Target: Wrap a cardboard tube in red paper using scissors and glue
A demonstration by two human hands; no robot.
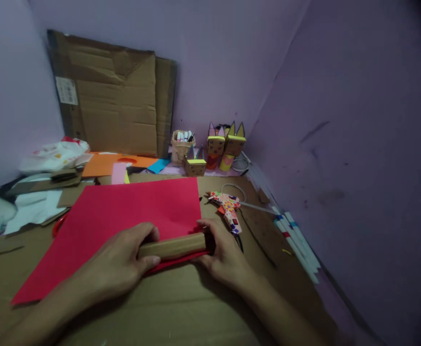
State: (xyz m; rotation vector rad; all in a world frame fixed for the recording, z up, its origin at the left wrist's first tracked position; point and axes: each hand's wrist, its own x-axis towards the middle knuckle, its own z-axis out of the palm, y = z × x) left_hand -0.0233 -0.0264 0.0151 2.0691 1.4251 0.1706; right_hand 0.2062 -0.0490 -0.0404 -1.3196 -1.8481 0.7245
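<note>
A brown cardboard tube [174, 246] lies across the near edge of a red paper sheet [124, 216] on the cardboard-covered table [181, 307]. My left hand [124, 262] wraps its fingers round the tube's left end. At the tube's right end my right hand [221, 252] is closed on it, thumb on top. Both hands press the tube down onto the red sheet.
A patterned glue gun [228, 209] lies just right of my right hand, with several white sticks [297, 240] along the right wall. Three small paper cat figures [216, 149] and a small basket [182, 144] stand at the back. Flattened cardboard [113, 101] leans on the wall; paper scraps [44, 192] lie left.
</note>
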